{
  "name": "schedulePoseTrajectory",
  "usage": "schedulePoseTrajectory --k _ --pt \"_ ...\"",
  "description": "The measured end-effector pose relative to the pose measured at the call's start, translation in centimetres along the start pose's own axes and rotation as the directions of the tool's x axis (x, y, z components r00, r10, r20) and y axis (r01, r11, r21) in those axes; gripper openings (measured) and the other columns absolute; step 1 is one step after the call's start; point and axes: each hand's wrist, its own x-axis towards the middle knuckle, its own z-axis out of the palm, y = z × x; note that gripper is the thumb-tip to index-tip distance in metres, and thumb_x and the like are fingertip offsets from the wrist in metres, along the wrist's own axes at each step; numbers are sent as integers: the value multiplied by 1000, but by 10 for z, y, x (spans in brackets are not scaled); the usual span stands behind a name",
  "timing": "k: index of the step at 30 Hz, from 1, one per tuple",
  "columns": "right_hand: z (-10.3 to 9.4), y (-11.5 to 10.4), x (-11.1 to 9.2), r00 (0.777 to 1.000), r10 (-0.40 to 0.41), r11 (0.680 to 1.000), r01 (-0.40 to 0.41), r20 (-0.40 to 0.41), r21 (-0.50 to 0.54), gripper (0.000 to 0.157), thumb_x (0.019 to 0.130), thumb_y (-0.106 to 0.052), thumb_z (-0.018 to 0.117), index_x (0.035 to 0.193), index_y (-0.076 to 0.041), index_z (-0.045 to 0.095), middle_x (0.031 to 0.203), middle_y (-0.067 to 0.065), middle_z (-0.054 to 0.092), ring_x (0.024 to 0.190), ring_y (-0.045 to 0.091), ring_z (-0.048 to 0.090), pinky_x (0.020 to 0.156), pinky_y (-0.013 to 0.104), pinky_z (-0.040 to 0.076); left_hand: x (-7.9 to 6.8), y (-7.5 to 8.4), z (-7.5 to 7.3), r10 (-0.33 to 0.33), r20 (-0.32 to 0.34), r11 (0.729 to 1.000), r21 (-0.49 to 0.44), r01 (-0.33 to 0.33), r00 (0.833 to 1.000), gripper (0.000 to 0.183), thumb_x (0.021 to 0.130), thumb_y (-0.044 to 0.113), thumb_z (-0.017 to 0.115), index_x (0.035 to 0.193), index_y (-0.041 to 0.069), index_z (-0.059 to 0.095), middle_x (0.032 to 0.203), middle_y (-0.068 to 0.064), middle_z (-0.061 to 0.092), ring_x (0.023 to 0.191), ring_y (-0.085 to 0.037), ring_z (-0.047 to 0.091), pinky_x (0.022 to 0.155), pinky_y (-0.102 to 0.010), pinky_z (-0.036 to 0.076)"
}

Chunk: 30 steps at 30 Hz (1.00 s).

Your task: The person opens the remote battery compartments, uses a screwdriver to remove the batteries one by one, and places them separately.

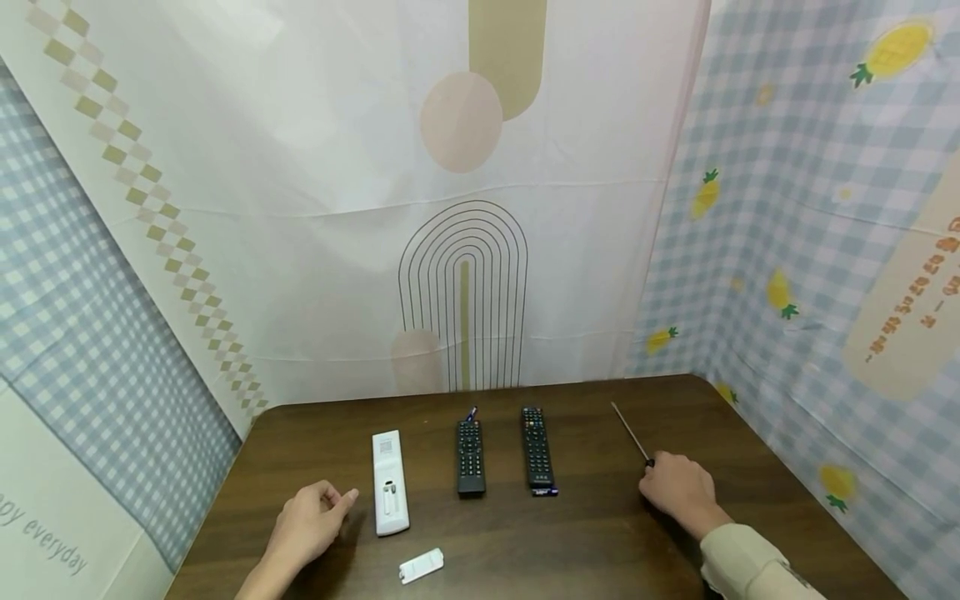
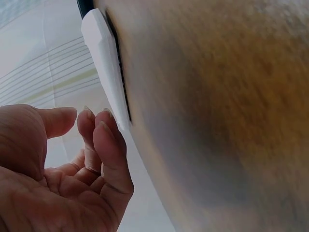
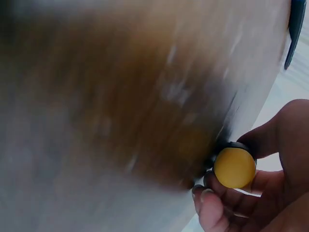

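Observation:
My right hand (image 1: 681, 490) holds a screwdriver (image 1: 632, 433) at the table's right side, its thin metal shaft pointing to the far edge. In the right wrist view the round yellow end of the handle (image 3: 234, 167) shows between thumb and fingers. My left hand (image 1: 307, 521) holds nothing; its fingers are loosely bent, just left of a white remote control (image 1: 384, 467). That remote lies back side up, its battery compartment uncovered with a pale battery (image 1: 390, 502) inside. In front of it lies the white battery cover (image 1: 422, 566).
Two black remote controls (image 1: 470, 458) (image 1: 536, 447) lie button side up at the middle of the brown table (image 1: 592, 542). A dark blue battery (image 1: 472, 413) lies behind the first, and blue batteries (image 1: 545, 492) lie at the near end of the second. Patterned curtains (image 1: 322, 292) hang behind the table.

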Motion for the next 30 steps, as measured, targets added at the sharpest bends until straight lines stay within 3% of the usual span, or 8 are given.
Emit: schedulePoseTrajectory --k 4,10,15,24,30 --pt "-5 16 8 999 17 1000 -18 48 22 35 101 -20 54 120 6 69 75 11 62 57 21 46 53 36 38 0 0 -1 9 -6 1000 -17 -9 1000 32 103 38 69 88 10 67 61 1 58 56 -16 51 56 -32 39" --pt "-11 33 22 996 -15 1000 15 84 7 28 101 -18 55 109 3 73 113 24 72 71 24 51 64 41 41 -2 2 1 4 -9 1000 -17 -4 1000 31 104 38 69 90 10 68 61 1 60 56 -16 52 57 -32 39" --pt "-14 42 32 996 29 1000 -29 89 0 39 98 -22 56 121 7 69 110 28 72 72 27 55 60 42 45 -3 6 1 11 -11 1000 -20 -11 1000 31 104 38 69 91 9 68 61 1 61 56 -16 53 57 -33 40" --pt "-14 45 36 996 17 1000 -15 89 -23 40 98 -22 58 122 9 68 117 30 70 79 30 63 65 46 51 -2 6 3 -8 -7 999 -54 8 1000 31 104 38 69 92 9 68 59 1 64 55 -16 57 58 -33 41" --pt "-17 49 35 995 6 1000 -7 100 17 53 105 -23 51 139 16 55 128 41 65 93 46 70 76 58 58 -2 5 5 -7 -2 997 -83 7 1000 31 104 37 69 90 9 68 59 -1 64 53 -16 58 56 -33 43"
